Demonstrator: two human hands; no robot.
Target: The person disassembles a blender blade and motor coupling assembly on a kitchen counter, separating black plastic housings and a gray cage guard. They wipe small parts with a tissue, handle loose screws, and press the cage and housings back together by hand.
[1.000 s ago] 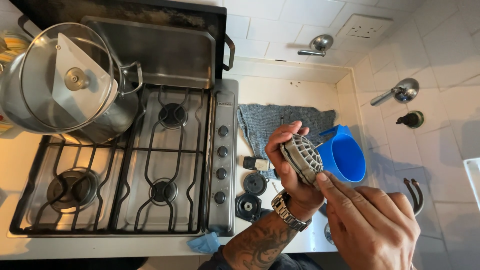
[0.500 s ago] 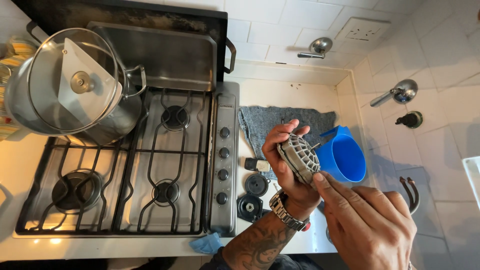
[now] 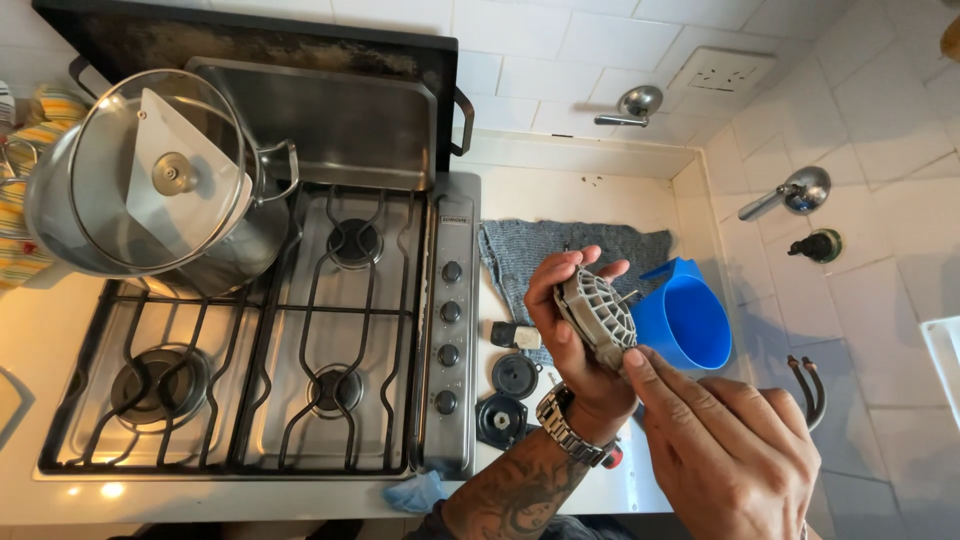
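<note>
My left hand [image 3: 560,330] grips a round grey slotted metal part [image 3: 598,315] and holds it above the counter, right of the stove. A thin pin sticks out of the part's far side. My right hand [image 3: 725,445] is below it, with fingertips touching the part's lower edge. A metal watch [image 3: 565,428] sits on my left wrist. Behind the part stands a blue plastic jug [image 3: 690,320] on a grey cloth [image 3: 560,250].
A gas stove [image 3: 270,330] with black grates fills the left; a lidded steel pot [image 3: 155,185] and a baking tray [image 3: 330,120] sit at its back. Two black round burner caps [image 3: 512,395] and a small block lie on the counter. Wall taps [image 3: 795,190] are at right.
The view has shifted slightly. My left hand has tilted the grey part a little, and my right fingertips have moved up against its lower edge.
</note>
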